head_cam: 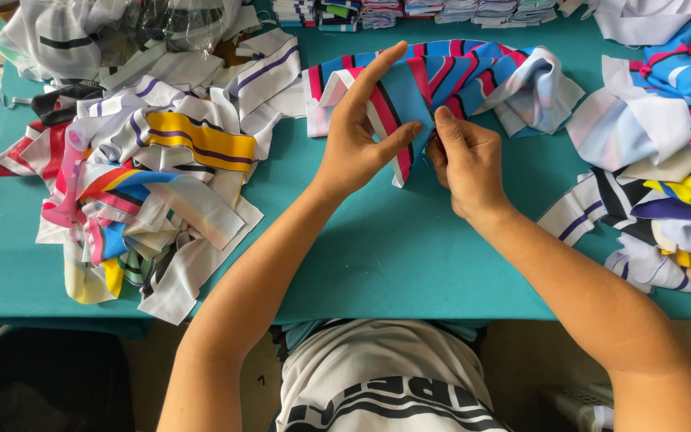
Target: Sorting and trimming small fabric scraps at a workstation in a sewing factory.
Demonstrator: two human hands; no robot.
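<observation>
A blue, pink, black and white striped fabric piece (449,76) lies across the far middle of the teal table (409,248), with its near end lifted. My left hand (359,132) pinches that near end between thumb and fingers, index finger stretched up along the cloth. My right hand (465,164) grips the same fold from the right, thumb pressing at the edge. Both hands meet at the fold, just above the tabletop.
A heap of striped fabric strips (145,172) in white, yellow, purple and pink covers the left side. More fabric pieces (665,160) pile up at the right. Folded stacks (409,11) line the far edge. Clear plastic wrap (161,24) sits at the back left.
</observation>
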